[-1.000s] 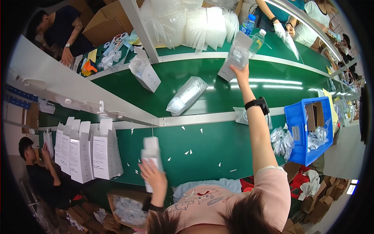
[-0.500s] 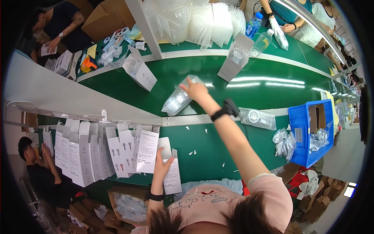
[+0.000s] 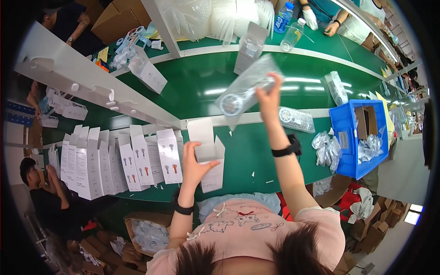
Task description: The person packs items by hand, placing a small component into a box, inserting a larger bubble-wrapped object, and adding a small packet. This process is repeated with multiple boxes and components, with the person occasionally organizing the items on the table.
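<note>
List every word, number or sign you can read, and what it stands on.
Row of upright white cardboard boxes: printed lines, too small to read.
Blue-capped plastic bottle with blue label: white lettering, not quoted here.
Blue plastic crate: pale label, too small.
Clear plastic pouch in the right hand: none readable.

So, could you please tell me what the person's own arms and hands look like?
Both the left hand and right hand are ungloved. A plain black band circles the left wrist; a black strap with a dark, blocky piece circles the right. The short pink sleeve on the right arm has a pale, ruffled edge.
</note>
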Action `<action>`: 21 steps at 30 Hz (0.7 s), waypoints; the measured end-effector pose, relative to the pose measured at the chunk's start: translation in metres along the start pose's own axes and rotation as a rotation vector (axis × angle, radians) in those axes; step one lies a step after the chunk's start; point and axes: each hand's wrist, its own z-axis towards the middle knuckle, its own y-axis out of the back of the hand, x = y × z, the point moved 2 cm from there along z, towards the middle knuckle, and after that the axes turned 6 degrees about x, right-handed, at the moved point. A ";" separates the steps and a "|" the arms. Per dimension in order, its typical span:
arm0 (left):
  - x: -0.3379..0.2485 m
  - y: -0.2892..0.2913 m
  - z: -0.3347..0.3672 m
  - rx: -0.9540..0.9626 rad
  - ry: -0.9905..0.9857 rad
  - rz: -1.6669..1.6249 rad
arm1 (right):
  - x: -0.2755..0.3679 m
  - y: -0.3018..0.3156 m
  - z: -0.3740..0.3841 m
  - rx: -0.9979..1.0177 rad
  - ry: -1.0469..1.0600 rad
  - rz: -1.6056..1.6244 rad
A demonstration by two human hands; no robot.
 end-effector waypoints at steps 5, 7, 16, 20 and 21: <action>-0.022 -0.026 0.022 -0.110 -0.136 0.014 | 0.087 0.014 -0.031 -0.128 -0.215 0.762; -0.029 -0.039 0.027 -0.087 -0.187 0.001 | 0.084 -0.002 -0.047 -0.108 -0.297 0.673; -0.028 -0.072 0.045 -0.299 -0.359 -0.196 | 0.065 -0.007 -0.072 0.069 0.331 -0.342; -0.039 -0.075 0.060 -0.365 -0.475 -0.144 | 0.059 -0.011 -0.092 0.179 0.326 -0.669; -0.043 -0.075 0.065 -0.361 -0.529 -0.158 | 0.057 -0.005 -0.094 0.211 0.331 -0.691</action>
